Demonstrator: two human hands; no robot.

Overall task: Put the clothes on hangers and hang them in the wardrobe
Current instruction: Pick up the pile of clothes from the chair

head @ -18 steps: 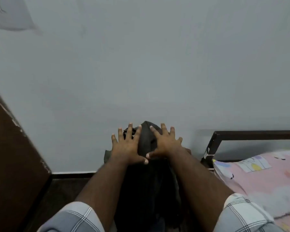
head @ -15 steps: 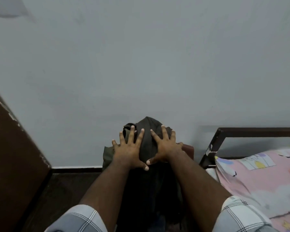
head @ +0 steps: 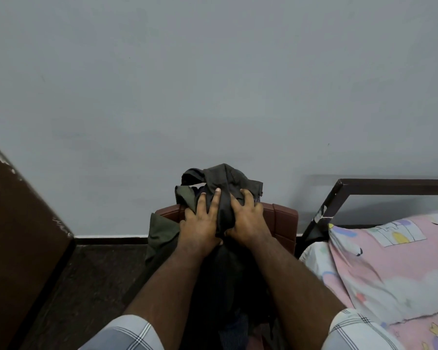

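A heap of dark clothes (head: 223, 178) is piled over the back of a reddish-brown chair (head: 285, 221) by the wall. A dark grey garment lies on top, with an olive one (head: 159, 238) hanging at the left. My left hand (head: 200, 223) digs its curled fingers into the top garment. My right hand (head: 247, 218) grips the same cloth from the right, a fold bunched between the two hands. No hanger and no wardrobe interior are in sight.
A dark brown wooden panel (head: 18, 236) rises at the left. A bed with a dark metal frame (head: 379, 184) and a pink patterned sheet (head: 395, 261) stands at the right. Dark floor (head: 91, 274) lies in between, below a plain grey wall.
Both hands lay flat with spread fingers on the pile before; now their fingers have curled and gathered the dark top garment. The view has tilted slightly down.
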